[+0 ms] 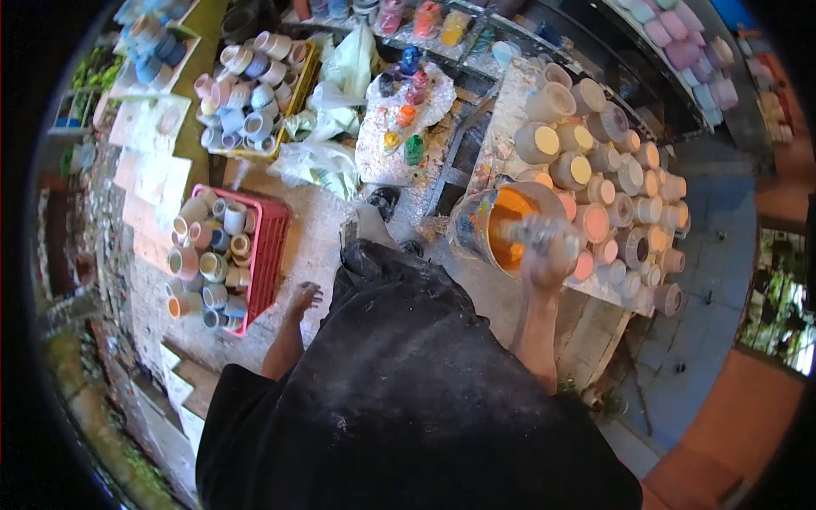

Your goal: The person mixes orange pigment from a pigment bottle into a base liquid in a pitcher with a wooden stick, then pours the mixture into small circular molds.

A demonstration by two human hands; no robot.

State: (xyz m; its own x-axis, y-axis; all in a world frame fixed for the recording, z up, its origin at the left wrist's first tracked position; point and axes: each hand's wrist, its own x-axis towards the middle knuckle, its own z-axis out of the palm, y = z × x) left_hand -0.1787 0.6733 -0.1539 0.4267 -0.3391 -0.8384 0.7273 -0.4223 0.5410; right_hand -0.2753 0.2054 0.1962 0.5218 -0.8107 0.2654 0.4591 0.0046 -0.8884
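Note:
My right hand, smeared pale grey and blurred, is closed over the near right rim of a paint-spattered bucket. From it a pale, brush-like tool points left into the bucket's mouth; its exact kind is blurred. Bright orange paint coats the bucket's inside. My left hand hangs low at my side with its fingers apart and nothing in them. Nearest to it stands a red plastic crate filled with small pots.
Rows of pots, many with peach or yellow tops, crowd a board right of the bucket. A yellow crate of pots stands far left. Ahead are crumpled plastic bags and a spattered board with colourful paint containers.

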